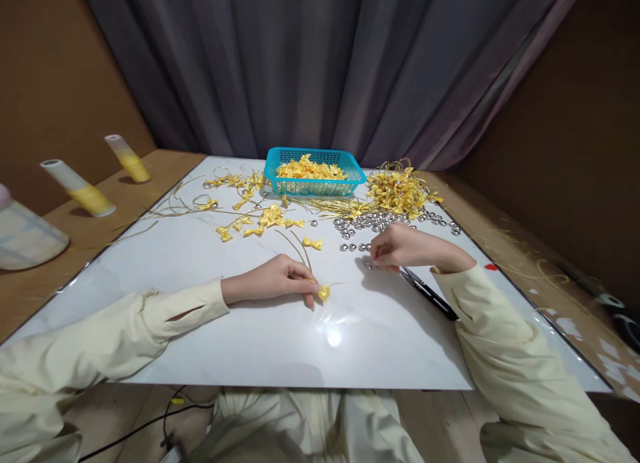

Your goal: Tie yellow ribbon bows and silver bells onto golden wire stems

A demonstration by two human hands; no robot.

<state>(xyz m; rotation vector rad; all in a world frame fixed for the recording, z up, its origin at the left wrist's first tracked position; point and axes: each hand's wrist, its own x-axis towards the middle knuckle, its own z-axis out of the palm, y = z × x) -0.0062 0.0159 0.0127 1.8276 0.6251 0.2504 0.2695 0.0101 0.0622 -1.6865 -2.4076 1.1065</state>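
Observation:
My left hand [287, 281] pinches a yellow ribbon bow [324, 293] between thumb and fingers, low over the white tabletop. Gold cord [300, 251] runs out from that bow toward the back. To the right, my right hand [404, 245] is closed with its fingertips pointing down at a small silver bead [369, 265], which shows at their tips. A short row of silver beads [352, 247] lies just beyond these fingers. Under the right wrist rest black thread snips [429, 294]. Another yellow bow [313, 243] lies behind my left hand.
A blue basket [315, 187] of yellow bows stands at the back. Beside it are a heap of corded bows [400, 191] and a spread of silver beads [370, 221]. Loose bows [273, 216] lie left of centre. Thread spools [90, 197] and large scissors [620, 316] flank the white board.

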